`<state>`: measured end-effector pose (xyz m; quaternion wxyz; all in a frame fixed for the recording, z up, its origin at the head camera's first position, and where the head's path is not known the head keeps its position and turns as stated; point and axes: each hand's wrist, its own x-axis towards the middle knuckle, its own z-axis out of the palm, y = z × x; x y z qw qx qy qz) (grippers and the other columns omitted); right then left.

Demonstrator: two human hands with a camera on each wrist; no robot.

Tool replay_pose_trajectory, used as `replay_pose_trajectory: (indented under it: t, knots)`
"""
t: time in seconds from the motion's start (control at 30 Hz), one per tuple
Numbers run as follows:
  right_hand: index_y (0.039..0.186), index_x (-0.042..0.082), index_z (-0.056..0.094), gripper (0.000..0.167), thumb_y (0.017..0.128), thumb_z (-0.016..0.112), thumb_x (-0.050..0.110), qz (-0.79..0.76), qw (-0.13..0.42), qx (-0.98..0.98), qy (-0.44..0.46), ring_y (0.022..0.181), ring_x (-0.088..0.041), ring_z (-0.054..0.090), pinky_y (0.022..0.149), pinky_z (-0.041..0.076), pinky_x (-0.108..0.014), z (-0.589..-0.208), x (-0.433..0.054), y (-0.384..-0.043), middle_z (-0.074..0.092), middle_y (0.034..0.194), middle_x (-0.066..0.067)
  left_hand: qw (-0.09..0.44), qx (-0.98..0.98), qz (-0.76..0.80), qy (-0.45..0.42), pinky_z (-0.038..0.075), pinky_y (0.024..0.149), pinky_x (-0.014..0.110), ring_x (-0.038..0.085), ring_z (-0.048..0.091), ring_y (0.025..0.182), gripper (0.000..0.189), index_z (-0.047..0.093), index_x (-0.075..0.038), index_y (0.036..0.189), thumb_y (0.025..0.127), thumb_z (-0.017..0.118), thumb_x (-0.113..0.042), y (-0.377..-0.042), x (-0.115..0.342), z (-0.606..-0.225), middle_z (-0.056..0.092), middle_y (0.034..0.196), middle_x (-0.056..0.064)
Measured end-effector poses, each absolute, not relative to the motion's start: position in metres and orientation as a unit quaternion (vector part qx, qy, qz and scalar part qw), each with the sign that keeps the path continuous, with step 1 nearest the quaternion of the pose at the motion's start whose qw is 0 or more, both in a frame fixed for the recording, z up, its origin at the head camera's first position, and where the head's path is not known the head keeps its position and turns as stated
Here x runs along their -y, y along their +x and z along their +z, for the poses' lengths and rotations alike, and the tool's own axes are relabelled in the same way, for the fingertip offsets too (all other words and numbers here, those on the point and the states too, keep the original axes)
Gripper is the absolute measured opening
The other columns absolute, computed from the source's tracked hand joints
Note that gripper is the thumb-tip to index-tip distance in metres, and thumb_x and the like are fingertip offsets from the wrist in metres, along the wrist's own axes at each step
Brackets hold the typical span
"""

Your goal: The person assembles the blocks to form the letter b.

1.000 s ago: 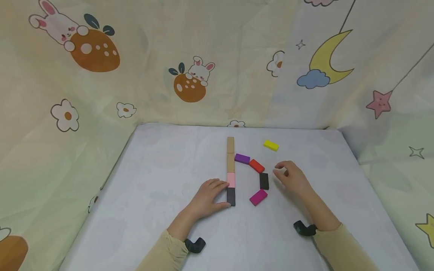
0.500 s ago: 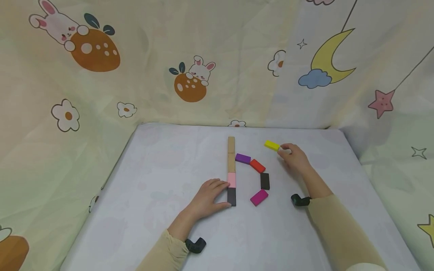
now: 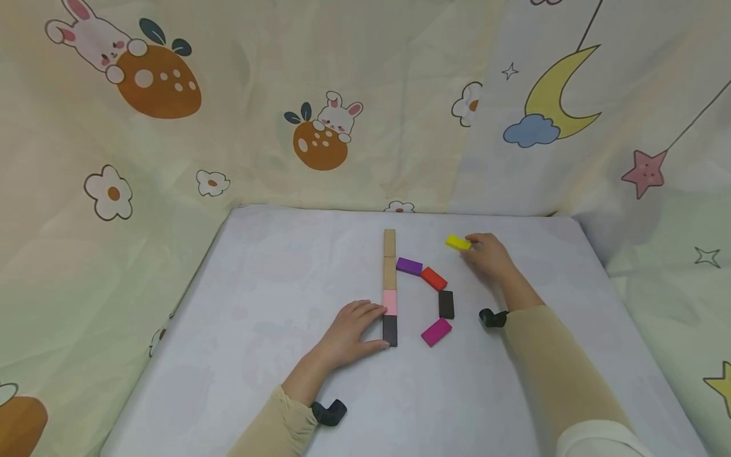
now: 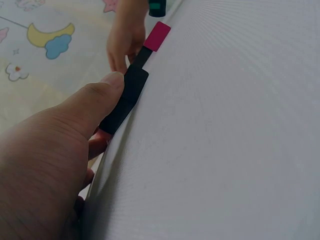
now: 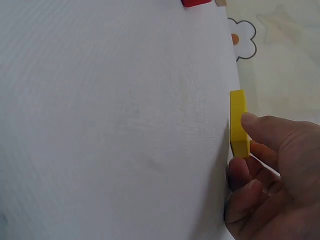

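In the head view my right hand (image 3: pixel 488 257) pinches the right end of a yellow block (image 3: pixel 458 242) at the back right. The right wrist view shows the thumb (image 5: pixel 255 122) against the block's face, with other fingers behind it. My left hand (image 3: pixel 349 333) rests on the table beside a straight column of blocks. Its thumb touches the dark grey block (image 3: pixel 389 331) at the near end, and a fingertip touches the pink block (image 3: pixel 389 303). Two tan wooden blocks (image 3: pixel 389 266) continue that column toward the back.
Right of the column, a purple block (image 3: pixel 409 266), a red block (image 3: pixel 434 278), a black block (image 3: pixel 446 304) and a magenta block (image 3: pixel 436 332) form a curve. All lie on a white-covered table (image 3: pixel 257 273), with printed cloth (image 3: pixel 240 95) behind.
My right hand has moved back from beside the black block to the yellow block and taken hold of it. The left hand has stayed in place.
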<state>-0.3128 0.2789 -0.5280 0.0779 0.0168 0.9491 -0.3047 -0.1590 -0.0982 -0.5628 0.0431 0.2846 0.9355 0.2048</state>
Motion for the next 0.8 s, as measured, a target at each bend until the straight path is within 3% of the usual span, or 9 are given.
replay_pose_trajectory:
  t: [0.17, 0.57, 0.8]
  knots:
    - [0.137, 0.003, 0.053, 0.045, 0.097, 0.059, 0.023, -0.296, 0.065, -0.953, 0.006, 0.127, -0.041, 0.045, 0.112, 0.036, -0.060, -0.528, -0.278, -0.313, 0.048, 0.137, -0.024, 0.037, -0.934, 0.205, 0.288, 0.027, 0.123, 0.043, 0.020, 0.035, 0.145, 0.074, 0.042, -0.029, 0.150, 0.088, 0.060, -0.065, -0.159, 0.098, -0.564, 0.047, 0.151, -0.006]
    - [0.135, 0.003, 0.054, 0.042, 0.097, 0.059, 0.021, -0.302, 0.070, -0.951, 0.011, 0.125, -0.040, 0.047, 0.111, 0.038, -0.060, -0.525, -0.276, -0.309, 0.048, 0.138, -0.024, 0.030, -0.933, 0.210, 0.292, 0.028, 0.122, 0.044, 0.022, 0.036, 0.143, 0.074, 0.042, -0.028, 0.150, 0.088, 0.060, -0.065, -0.159, 0.098, -0.563, 0.048, 0.150, -0.005]
    - [0.137, 0.006, 0.054, 0.044, 0.098, 0.058, 0.024, -0.311, 0.077, -0.947, 0.016, 0.118, -0.038, 0.050, 0.102, 0.047, -0.058, -0.524, -0.275, -0.300, 0.047, 0.141, -0.021, 0.033, -0.932, 0.212, 0.292, 0.027, 0.122, 0.044, 0.021, 0.036, 0.144, 0.074, 0.042, -0.028, 0.150, 0.088, 0.060, -0.065, -0.159, 0.098, -0.563, 0.048, 0.150, -0.005]
